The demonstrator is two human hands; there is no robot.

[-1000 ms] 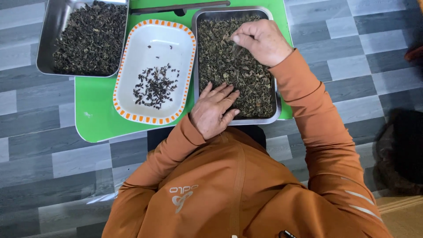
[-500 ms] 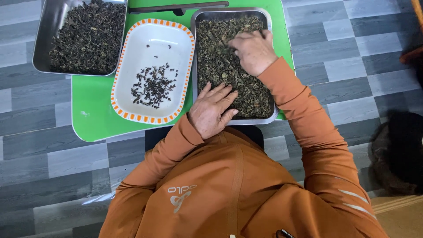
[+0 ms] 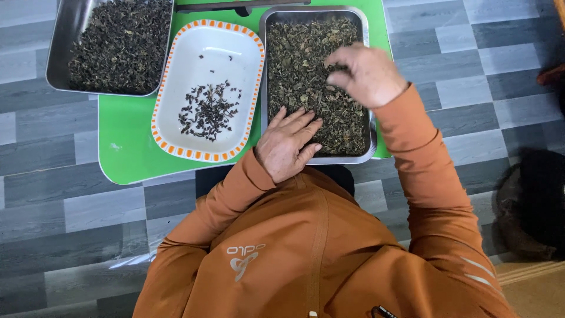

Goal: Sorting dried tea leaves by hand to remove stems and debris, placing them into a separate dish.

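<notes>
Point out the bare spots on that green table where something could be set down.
Bare green table shows left of the white dish, below the left metal tray. Only thin strips elsewhere. It is crowded on the right: the leaf tray holds the left hand and right hand.

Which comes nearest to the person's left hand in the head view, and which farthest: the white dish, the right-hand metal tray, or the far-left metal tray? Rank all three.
1. Right-hand metal tray: the left hand rests on its near edge and leaves.
2. White dish: just left of the hand, on the green board.
3. Far-left metal tray: top left, beyond the dish.
</notes>
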